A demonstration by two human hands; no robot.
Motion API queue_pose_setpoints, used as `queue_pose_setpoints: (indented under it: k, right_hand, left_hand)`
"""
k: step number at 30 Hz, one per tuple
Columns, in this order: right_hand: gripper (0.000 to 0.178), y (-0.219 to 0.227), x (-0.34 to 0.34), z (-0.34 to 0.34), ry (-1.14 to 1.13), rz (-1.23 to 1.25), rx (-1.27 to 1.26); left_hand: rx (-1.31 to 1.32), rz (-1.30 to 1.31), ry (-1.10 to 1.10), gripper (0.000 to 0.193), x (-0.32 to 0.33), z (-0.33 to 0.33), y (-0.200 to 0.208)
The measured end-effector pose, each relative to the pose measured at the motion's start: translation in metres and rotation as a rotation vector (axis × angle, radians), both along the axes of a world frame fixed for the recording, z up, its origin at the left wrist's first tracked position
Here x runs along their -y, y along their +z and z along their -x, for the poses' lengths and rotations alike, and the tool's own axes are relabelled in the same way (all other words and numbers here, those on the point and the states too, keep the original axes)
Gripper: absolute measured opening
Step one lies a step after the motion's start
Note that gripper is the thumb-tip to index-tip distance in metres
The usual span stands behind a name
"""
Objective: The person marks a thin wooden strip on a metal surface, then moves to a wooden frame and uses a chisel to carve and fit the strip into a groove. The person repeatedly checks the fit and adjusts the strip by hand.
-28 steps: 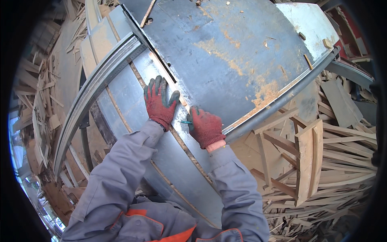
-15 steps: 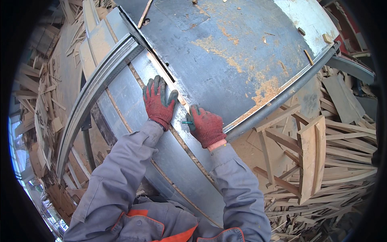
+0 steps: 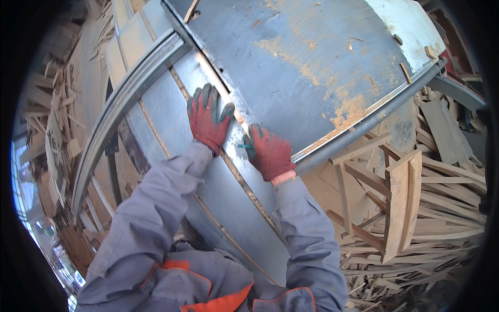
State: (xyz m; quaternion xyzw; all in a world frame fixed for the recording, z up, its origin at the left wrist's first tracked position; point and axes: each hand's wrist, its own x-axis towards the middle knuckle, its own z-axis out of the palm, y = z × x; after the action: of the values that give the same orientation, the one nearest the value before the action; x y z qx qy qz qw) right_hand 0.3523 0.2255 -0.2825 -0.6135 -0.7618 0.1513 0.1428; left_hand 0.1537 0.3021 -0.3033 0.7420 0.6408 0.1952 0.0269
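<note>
A narrow pale wood strip (image 3: pixel 213 74) lies along the edge of the metal table, beside a dark slot. My left hand (image 3: pixel 209 117), in a red knit glove with dark-coated fingers, rests flat on the metal with its fingers spread. Its thumb reaches over to the strip's side. My right hand (image 3: pixel 270 152), gloved alike, is closed at the strip's near end. A thin green pen-like stick (image 3: pixel 244 146) pokes out to the left of its fingers; its tip is too small to make out.
Sawdust (image 3: pixel 345 112) and small wood scraps litter the grey metal tabletop (image 3: pixel 244 57). A curved metal rail (image 3: pixel 122 99) arches across slatted metal panels at left. To the right stand a curved wooden frame (image 3: pixel 403 205) and heaps of offcuts (image 3: pixel 442 229).
The view has shifted slightly. The green stick in my right hand now sits at a different angle, higher by the strip's end. My left hand stays flat beside the strip.
</note>
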Motion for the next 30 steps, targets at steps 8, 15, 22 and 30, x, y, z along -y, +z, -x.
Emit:
queue_pose_setpoints:
  k: [8, 15, 22, 30]
  right_hand:
    - [0.04, 0.004, -0.002, -0.002, 0.014, -0.001, -0.033]
    - [0.043, 0.009, -0.006, -0.003, 0.006, 0.005, -0.012]
    - [0.045, 0.003, -0.007, -0.006, 0.021, 0.021, -0.01]
    - [0.048, 0.01, -0.008, -0.007, 0.017, 0.031, -0.034]
  left_hand:
    - [-0.03, 0.052, 0.027, 0.07, 0.004, 0.002, 0.001]
    - [-0.04, 0.082, 0.043, 0.068, 0.0, 0.001, 0.003]
    - [-0.018, 0.133, 0.053, 0.083, -0.001, 0.002, 0.004]
    - [0.019, 0.139, 0.09, 0.079, -0.002, -0.002, 0.015]
